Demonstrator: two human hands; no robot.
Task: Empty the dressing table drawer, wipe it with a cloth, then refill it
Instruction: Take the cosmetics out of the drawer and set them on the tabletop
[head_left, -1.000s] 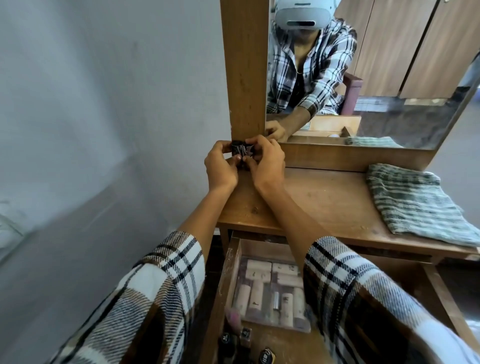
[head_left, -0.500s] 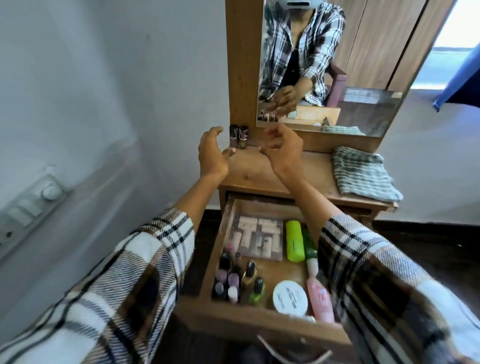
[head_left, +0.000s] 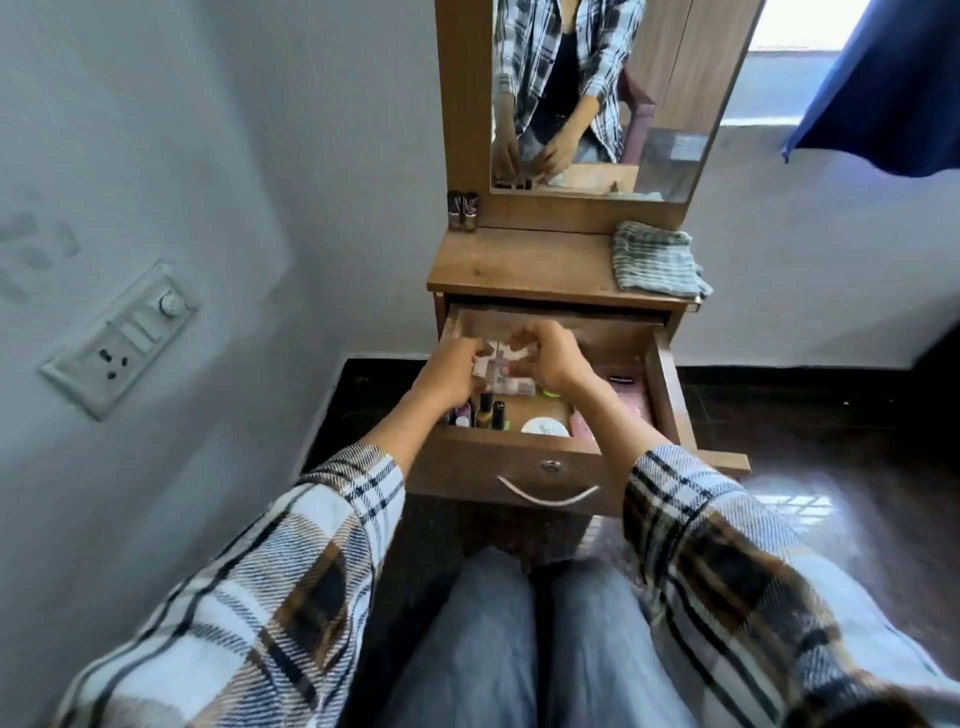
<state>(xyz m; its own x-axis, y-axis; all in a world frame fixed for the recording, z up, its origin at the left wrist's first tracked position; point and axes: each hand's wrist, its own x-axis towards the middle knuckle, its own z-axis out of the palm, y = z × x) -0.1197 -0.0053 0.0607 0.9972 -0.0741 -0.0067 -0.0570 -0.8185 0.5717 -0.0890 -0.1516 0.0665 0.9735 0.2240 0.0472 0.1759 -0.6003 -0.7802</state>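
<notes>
Both hands, left hand (head_left: 451, 370) and right hand (head_left: 551, 354), curl around the clear tube pack (head_left: 500, 375), gripping its ends, seemingly to lift it from the drawer (head_left: 662, 384) beneath.

Both arms stretched forward and down, forearms bare below rolled plaid sleeves, converging over the open drawer. Left hand (head_left: 451, 371) at the drawer's left side, fingers (head_left: 470, 347) curled inward, gripping one end of a clear packet. Right hand (head_left: 548, 353) just beside it, back of hand up, fingers (head_left: 524, 332) bent and pinching the packet's other end. Hands near each other, almost touching at the fingertips. Knees in blue jeans together beneath the forearms.
</notes>
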